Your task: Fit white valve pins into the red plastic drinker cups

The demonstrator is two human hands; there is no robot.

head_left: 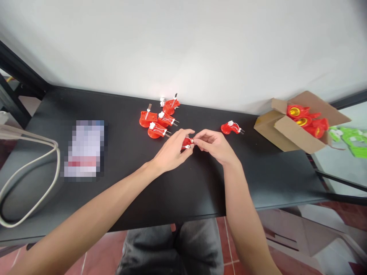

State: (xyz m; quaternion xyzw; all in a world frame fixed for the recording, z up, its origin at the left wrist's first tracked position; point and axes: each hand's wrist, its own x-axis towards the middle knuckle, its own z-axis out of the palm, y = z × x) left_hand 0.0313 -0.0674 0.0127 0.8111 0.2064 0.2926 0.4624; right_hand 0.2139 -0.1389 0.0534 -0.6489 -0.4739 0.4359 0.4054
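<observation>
My left hand (177, 150) is closed around a small red plastic plug housing (187, 143), its thumb and fingers on either side. White wire and a metal piece show on the housing. The fingertips of my right hand (211, 144) are pinched together at the housing's right end, on a small white bit; its exact kind is too small to tell. Just beyond my left hand lies a group of several similar red housings (156, 132) with white wires and metal prongs. Another red housing (226, 128) with two prongs lies apart, right of my right hand.
An open cardboard box (271, 128) on the right holds red pieces with yellow insides (301, 121). Green parts (354, 139) lie past it. Left are a blurred-out flat object (86, 147) and a looped pale cable (59, 160). The black table (195, 191) meets a white wall behind.
</observation>
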